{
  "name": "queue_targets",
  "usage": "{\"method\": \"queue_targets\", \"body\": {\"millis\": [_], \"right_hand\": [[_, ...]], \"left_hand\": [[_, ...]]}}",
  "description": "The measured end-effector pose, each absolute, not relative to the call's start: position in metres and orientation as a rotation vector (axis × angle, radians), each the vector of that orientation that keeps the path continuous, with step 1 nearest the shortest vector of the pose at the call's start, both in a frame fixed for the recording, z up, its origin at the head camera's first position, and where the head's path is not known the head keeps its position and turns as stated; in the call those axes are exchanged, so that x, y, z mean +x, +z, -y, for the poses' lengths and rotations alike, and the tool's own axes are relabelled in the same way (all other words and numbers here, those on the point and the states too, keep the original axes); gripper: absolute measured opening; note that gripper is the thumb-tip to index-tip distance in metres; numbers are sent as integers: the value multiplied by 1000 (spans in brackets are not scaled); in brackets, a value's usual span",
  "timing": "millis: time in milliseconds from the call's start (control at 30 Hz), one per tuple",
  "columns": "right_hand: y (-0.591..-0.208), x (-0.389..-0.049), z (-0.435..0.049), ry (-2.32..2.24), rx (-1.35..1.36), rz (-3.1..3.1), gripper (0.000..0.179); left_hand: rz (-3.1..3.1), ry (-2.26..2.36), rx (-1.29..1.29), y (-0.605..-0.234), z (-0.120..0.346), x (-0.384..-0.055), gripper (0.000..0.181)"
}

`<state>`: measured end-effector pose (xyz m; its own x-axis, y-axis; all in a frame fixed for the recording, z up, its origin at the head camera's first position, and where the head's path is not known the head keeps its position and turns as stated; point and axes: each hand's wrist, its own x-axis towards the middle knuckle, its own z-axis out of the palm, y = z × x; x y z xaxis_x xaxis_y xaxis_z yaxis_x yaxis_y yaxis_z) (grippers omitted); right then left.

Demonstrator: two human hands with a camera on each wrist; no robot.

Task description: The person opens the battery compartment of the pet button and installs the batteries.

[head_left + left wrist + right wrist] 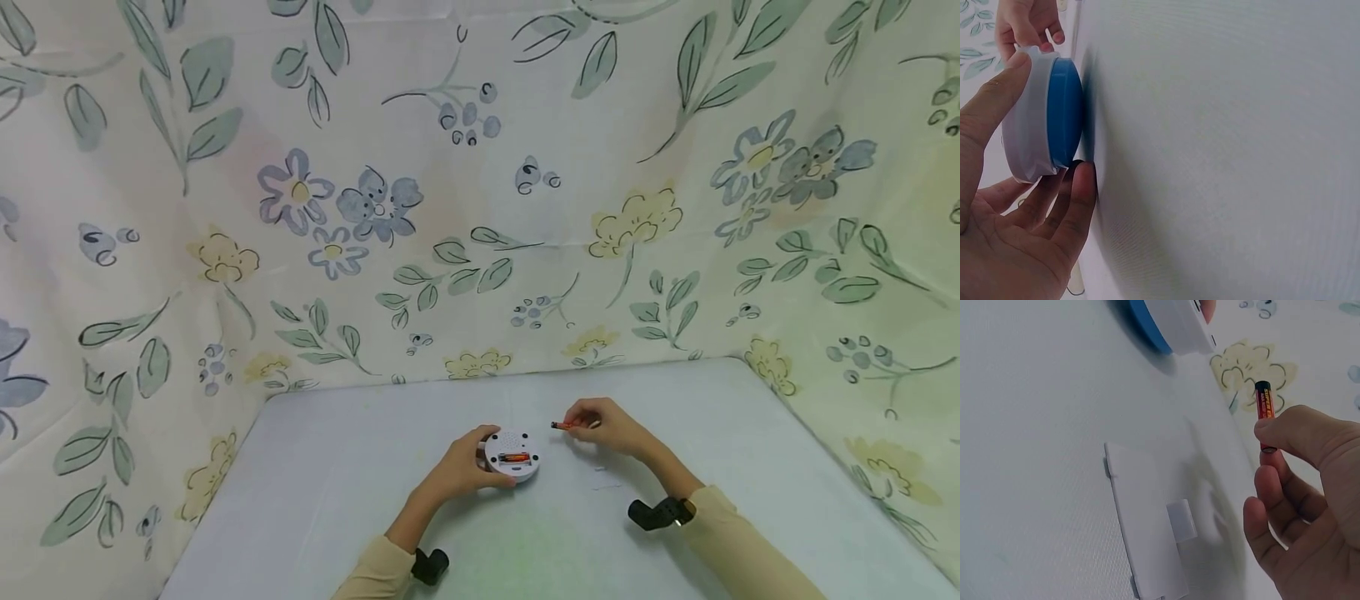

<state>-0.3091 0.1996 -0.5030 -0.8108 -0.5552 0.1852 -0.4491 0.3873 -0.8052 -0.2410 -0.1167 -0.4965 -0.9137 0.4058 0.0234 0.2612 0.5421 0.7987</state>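
My left hand (461, 465) grips a round white device (1025, 125) by its rim, thumb on one side and fingers on the other. Its blue side (1066, 115) faces the table, and its back is turned up. A battery (514, 457) lies in the uncovered compartment in that back. To the right of the device, above the table, my right hand (609, 427) pinches a red and black battery (1264, 403) between thumb and fingers. One dark end of this battery sticks out toward the device.
A white battery cover (1144, 519) with a small tab lies on the white table (360, 500), below my right hand. Floral cloth (480, 208) hangs behind the table and along its sides. Black wrist cameras (652, 514) are strapped to both wrists.
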Motion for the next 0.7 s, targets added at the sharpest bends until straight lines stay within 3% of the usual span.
{"method": "queue_targets", "body": {"millis": [367, 700], "right_hand": [[-499, -303, -194, -1453, -937, -2447, 12], [-467, -279, -184, -1505, -916, -2372, 11]], "left_hand": [[-2622, 1289, 550, -496, 117, -241, 88], [-2619, 1294, 544, -496, 117, -241, 88]]}}
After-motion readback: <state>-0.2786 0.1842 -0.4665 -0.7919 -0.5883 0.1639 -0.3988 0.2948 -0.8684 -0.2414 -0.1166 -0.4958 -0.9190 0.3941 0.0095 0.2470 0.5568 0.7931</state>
